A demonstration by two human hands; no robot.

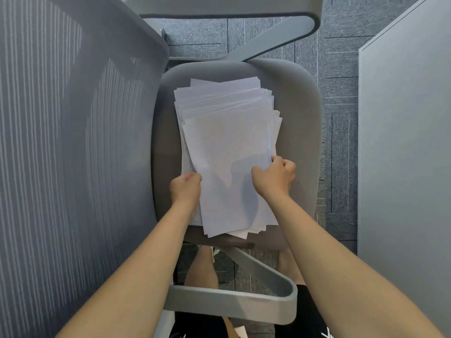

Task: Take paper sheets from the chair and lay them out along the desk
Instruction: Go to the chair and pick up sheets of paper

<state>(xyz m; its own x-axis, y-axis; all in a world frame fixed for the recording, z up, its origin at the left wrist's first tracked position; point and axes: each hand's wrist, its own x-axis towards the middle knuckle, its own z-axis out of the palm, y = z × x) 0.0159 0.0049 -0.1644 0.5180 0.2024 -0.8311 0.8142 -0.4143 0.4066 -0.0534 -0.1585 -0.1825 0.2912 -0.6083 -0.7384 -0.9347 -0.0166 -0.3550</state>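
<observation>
A loose stack of white paper sheets [227,142] lies on the grey seat of an office chair [300,123]. The sheets are fanned and not squared up. My left hand [186,189] grips the left edge of the upper sheets near the stack's front. My right hand [275,175] pinches the right edge of the top sheets, with the thumb on the paper. The top sheets bow slightly between my hands.
The chair's mesh backrest [73,142] fills the left side. One grey armrest [231,306] crosses below my arms, another armrest [268,30] lies at the top. A grey desk surface [410,142] runs along the right. Dark carpet [341,81] shows between chair and desk.
</observation>
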